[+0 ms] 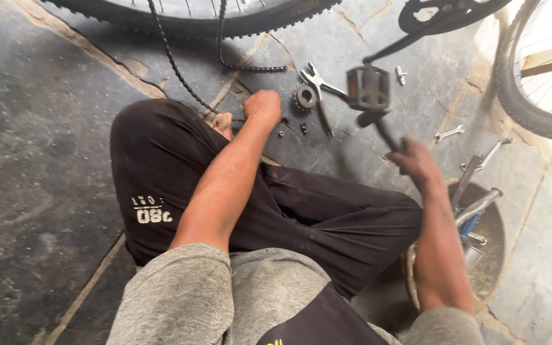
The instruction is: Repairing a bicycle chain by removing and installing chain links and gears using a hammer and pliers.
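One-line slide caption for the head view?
Seated person's left hand fists near a sprocket; right hand grips a pedal crank.

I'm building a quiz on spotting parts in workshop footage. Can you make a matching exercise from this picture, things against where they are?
Things:
1. pedal
2. sprocket
3. chain
4. tool tub

Places:
A. lying loose from the tyre toward the knee
B. beside the right forearm
C. on the floor just right of the left hand
D. above the right hand, on its crank

Pairs: 1-D, 2-C, 3-A, 4-B
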